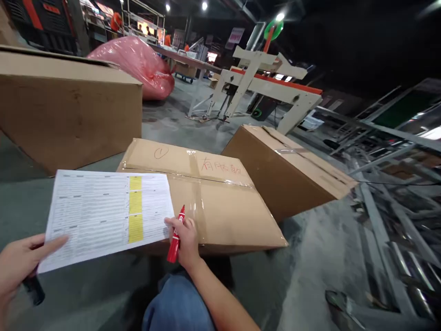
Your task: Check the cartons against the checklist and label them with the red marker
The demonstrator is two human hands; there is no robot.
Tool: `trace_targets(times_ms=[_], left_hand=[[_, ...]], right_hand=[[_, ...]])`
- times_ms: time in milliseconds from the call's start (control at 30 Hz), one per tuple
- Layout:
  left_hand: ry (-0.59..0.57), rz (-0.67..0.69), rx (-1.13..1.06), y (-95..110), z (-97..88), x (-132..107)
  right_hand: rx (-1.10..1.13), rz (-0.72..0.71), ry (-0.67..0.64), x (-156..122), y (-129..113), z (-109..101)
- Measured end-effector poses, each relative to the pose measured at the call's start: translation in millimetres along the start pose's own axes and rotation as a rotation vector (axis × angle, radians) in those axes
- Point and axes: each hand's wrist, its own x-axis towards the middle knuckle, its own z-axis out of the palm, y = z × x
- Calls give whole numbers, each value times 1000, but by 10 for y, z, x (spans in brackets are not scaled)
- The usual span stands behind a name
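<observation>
A printed sheet (103,211) with yellow highlighted cells lies partly over a taped cardboard box (220,207) that carries red handwriting. My right hand (184,239) grips a red marker (175,236) and pinches the sheet's right edge. My left hand (17,266) holds the sheet's lower left corner with the forefinger stretched along the paper. A dark object (33,289), perhaps a marker or cap, sticks out under that hand. My knee in blue jeans (175,305) is below the box.
A big cardboard box (69,115) stands at the left and another taped box (285,170) at the right. A pink plastic sack (138,64) lies behind. A white and orange machine frame (262,82) is further back, metal roller rails (396,220) at right.
</observation>
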Motion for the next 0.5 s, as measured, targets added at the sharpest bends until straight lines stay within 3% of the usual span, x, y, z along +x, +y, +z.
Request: trace_targets(times_ms=[33, 200, 500], left_hand=[[34, -13, -42, 99, 12, -93], [-71, 33, -97, 371, 57, -373], [-127, 32, -151, 239, 0, -321]], right_hand=[[12, 1, -2, 5, 1, -15], [53, -2, -22, 30, 39, -61], [-5, -48, 35, 59, 28, -44]])
